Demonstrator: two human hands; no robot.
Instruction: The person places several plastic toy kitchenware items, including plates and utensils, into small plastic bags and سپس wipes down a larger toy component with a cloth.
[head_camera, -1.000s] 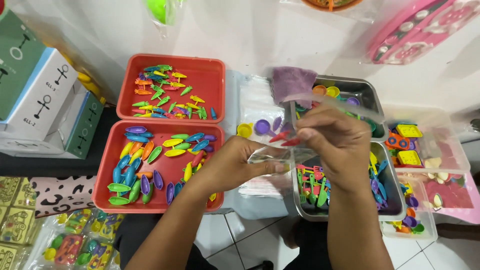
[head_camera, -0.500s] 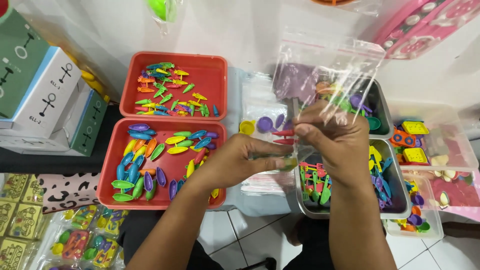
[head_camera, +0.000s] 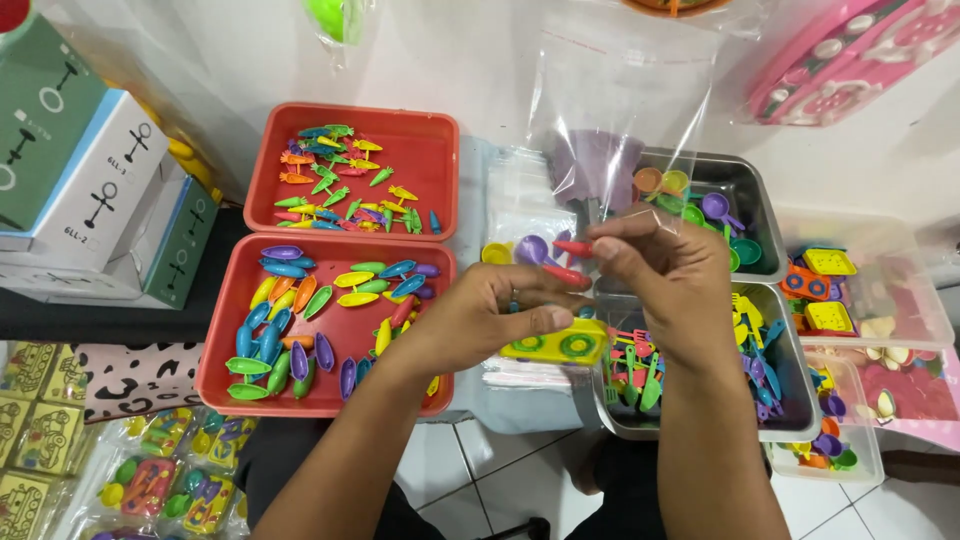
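Note:
My left hand (head_camera: 480, 318) grips a flat yellow toy piece with two green circles (head_camera: 558, 346) between thumb and fingers. My right hand (head_camera: 668, 278) pinches the lower edge of a clear plastic bag (head_camera: 628, 110), which stands upright above both hands. Something small and red (head_camera: 571, 247) shows at the fingertips where the hands meet; I cannot tell what it is. A purple toy spoon (head_camera: 533, 249) lies just behind the left hand. Both hands hover between the red trays and the metal trays.
Two red trays sit at the left: the far one (head_camera: 350, 110) holds carrot-shaped pieces, the near one (head_camera: 214, 340) leaf-shaped pieces. Two metal trays (head_camera: 760, 192) (head_camera: 792, 372) hold toy cups and utensils. Clear bins (head_camera: 905, 300) stand at the right, cardboard boxes (head_camera: 95, 205) at the left, bagged toys (head_camera: 150, 485) below.
The clear bag has gone from low between the hands to held upright above them. The yellow piece with green circles now shows in my left hand.

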